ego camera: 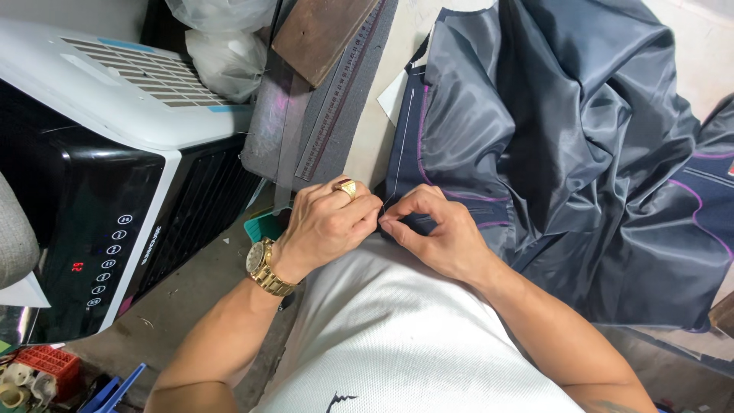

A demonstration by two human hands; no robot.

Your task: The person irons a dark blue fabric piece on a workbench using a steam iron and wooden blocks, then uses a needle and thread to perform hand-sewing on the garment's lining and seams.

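Two hands meet at the near edge of the counter point(367, 153). Leftmost stands a black-and-white cooler unit point(115, 176), crowding that side. The left hand point(325, 226) and right hand point(436, 233) have fingers pinched tight on the grey garment's point(566, 138) hem, touching. Fabric spreads rightward over the counter's edge.

A tailoring workshop: half-sewn lined jacket point(566, 145) on a worktable point(367, 145).

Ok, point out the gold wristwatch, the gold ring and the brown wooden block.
gold wristwatch point(258, 259), head view, on its round face.
gold ring point(347, 187), head view, on its top.
brown wooden block point(317, 32), head view, on its flat upper face.
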